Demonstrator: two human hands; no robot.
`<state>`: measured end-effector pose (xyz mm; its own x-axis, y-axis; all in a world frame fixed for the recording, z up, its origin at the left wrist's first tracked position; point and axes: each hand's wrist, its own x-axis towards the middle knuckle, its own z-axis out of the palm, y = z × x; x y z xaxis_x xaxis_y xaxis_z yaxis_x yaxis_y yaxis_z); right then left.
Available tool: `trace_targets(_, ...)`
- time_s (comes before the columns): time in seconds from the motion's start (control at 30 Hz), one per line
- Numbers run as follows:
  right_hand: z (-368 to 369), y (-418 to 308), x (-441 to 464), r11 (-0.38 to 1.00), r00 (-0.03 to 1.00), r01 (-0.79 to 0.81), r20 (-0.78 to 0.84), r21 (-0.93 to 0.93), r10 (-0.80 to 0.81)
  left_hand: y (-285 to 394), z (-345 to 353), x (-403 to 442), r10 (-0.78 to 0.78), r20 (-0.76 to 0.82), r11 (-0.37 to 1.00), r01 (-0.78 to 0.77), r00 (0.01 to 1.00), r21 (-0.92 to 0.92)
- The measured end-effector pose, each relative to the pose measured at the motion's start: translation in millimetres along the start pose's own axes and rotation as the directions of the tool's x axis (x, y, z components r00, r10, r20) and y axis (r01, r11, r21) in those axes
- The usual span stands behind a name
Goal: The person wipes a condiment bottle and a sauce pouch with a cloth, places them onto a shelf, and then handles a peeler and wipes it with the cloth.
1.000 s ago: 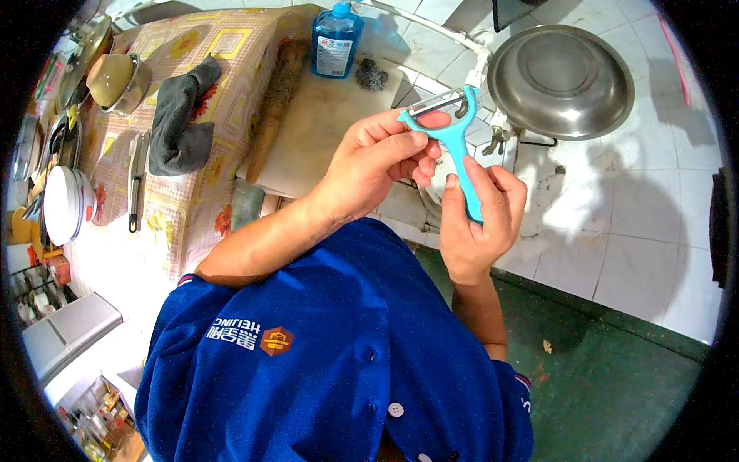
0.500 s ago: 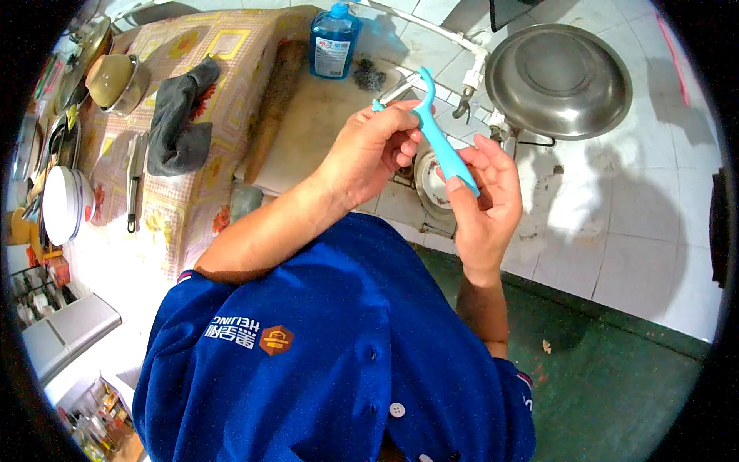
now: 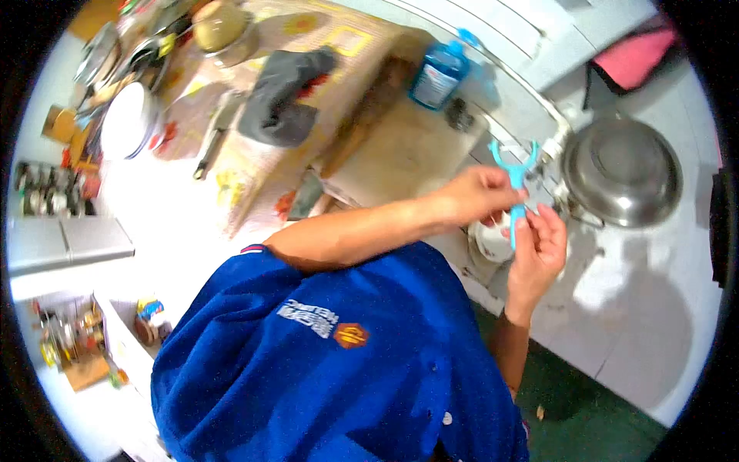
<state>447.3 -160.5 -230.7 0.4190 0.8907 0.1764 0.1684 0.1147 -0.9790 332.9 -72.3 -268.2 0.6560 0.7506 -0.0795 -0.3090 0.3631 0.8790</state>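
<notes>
A light-blue Y-shaped tool (image 3: pixel 514 160), shaped like a peeler with a forked head, is held up in front of my chest. Its fork points away from me; whether a blade spans the prongs cannot be made out. My left hand (image 3: pixel 483 194) pinches the tool just below the fork. Lower down, my right hand (image 3: pixel 537 250) has the end of the handle between thumb and fingers. Beneath the hands, a white round container (image 3: pixel 493 240) is partly hidden.
Beyond my hands stand a blue liquid bottle (image 3: pixel 440 75) and a dark scouring pad (image 3: pixel 460 114). A metal basin (image 3: pixel 622 171) is at right. On the patterned tablecloth lie a grey cloth (image 3: pixel 281 96), a knife-like utensil (image 3: pixel 219 132) and white bowls (image 3: pixel 129 122).
My view has swung left, so the surroundings sit farther right. The tool has turned, and its fork now faces me broadly. Both hands still hold it, closer together.
</notes>
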Motion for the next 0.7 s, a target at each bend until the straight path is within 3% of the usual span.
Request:
trace_targets(0.1,0.5,13.0,4.2,0.998,0.999,-0.007,0.052,-0.068,0.01,-2.2,-4.9,-3.3,0.018,-0.023,1.0,-0.019,1.0,-0.025)
trace_targets(0.13,2.2,15.0,6.2,0.993,0.995,-0.095,0.029,-0.069,0.097,-2.7,-10.3,-3.7,0.031,-0.044,0.999,-0.032,0.999,-0.023)
trace_targets(0.17,6.9,19.1,10.1,0.994,0.994,-0.089,0.05,-0.068,0.093,-6.3,-16.5,-4.0,0.106,-0.112,0.991,-0.095,0.988,0.096)
trace_targets(0.2,11.1,23.7,13.9,0.974,0.999,-0.02,0.043,-0.224,0.03,-11.1,-22.3,-4.9,0.185,-0.169,0.966,-0.148,0.968,0.212)
trace_targets(0.23,15.5,27.0,18.3,0.926,0.998,0.054,0.043,-0.374,-0.041,-17.6,-30.8,-5.2,0.2,-0.181,0.965,-0.162,0.963,0.206)
trace_targets(0.27,22.0,27.7,23.3,0.898,0.979,0.202,0.064,-0.39,-0.193,-21.0,-41.4,-5.9,0.144,-0.224,0.987,-0.124,0.964,0.101)
trace_targets(0.33,45.0,8.3,30.8,0.877,0.949,0.315,0.146,-0.361,-0.281,-21.8,-57.4,-13.0,0.01,-0.318,0.999,-0.023,0.948,-0.036)
trace_targets(0.43,104.8,-29.1,38.2,0.777,0.795,0.576,0.393,-0.254,-0.461,-35.0,-73.8,-18.6,0.09,-0.412,0.993,-0.113,0.907,-0.033)
trace_targets(0.47,133.2,-44.0,37.0,0.796,0.753,0.579,0.49,-0.178,-0.438,-60.6,-83.9,-11.6,0.227,-0.412,0.969,-0.245,0.882,0.009)
trace_targets(0.53,187.2,-55.9,33.0,0.854,0.681,0.493,0.685,-0.167,-0.259,-32.7,-80.4,-34.0,0.538,-0.333,0.842,-0.513,0.774,0.168)
trace_targets(0.6,240.9,-47.6,32.8,0.799,0.649,0.528,0.744,-0.29,-0.159,-20.8,-81.1,-54.5,0.639,-0.325,0.769,-0.573,0.698,0.283)
trace_targets(0.63,265.8,-42.8,33.3,0.796,0.64,0.536,0.751,-0.283,-0.164,-32.9,-91.8,-56.0,0.525,-0.294,0.851,-0.482,0.799,0.21)
trace_targets(0.7,303.9,-30.6,35.0,0.566,0.641,0.589,0.76,-0.577,0.108,-36.2,-103.3,-63.4,0.403,-0.254,0.915,-0.38,0.879,0.137)
